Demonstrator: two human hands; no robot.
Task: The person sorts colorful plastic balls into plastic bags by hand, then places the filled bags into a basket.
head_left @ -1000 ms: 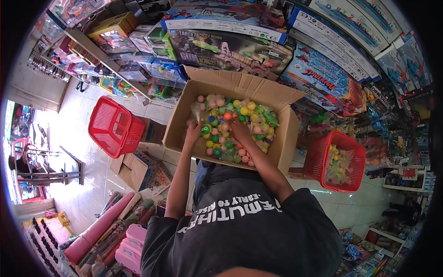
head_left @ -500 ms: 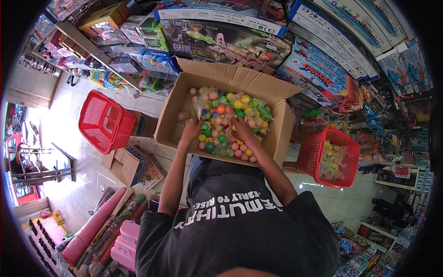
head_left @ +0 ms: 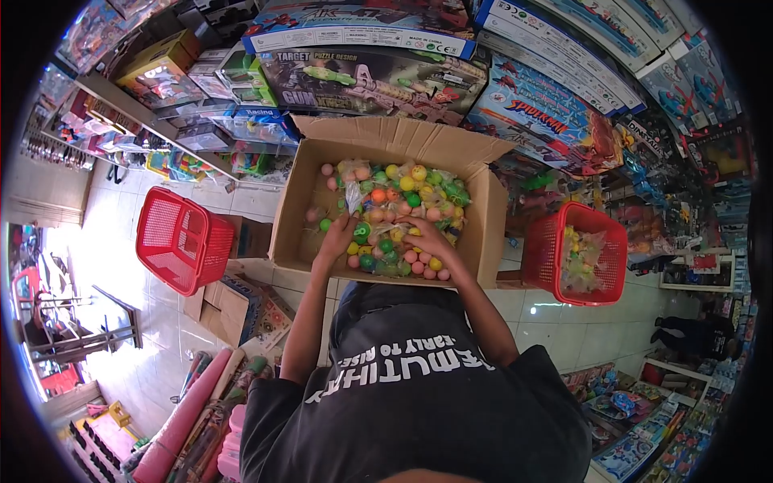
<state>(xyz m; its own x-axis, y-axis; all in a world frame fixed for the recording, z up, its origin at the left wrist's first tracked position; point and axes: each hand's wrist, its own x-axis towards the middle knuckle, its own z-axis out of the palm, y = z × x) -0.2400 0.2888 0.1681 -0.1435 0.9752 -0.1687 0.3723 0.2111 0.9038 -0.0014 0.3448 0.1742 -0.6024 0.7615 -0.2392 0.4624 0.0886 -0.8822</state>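
Note:
An open cardboard box (head_left: 312, 167) in front of me holds many colourful balls (head_left: 411, 199), some in clear plastic bags. My left hand (head_left: 340, 233) is in the left part of the box, its fingers closed at the gathered end of a clear bag (head_left: 353, 196). Over the balls a little to the right lies my right hand (head_left: 427, 237), fingers spread and touching the bagged balls; it grips nothing that I can see.
An empty-looking red basket (head_left: 185, 241) stands to the left of the box. Another red basket (head_left: 555, 249) on the right contains bagged balls. Stacked toy boxes (head_left: 366, 84) rise behind. Rolled material (head_left: 189, 419) lies at the lower left, and a person in dark clothes (head_left: 696, 336) is at the far right.
My right hand has opened out over the balls. My left hand remains at the bag's end, slightly lower and to the right. The view has shifted a little.

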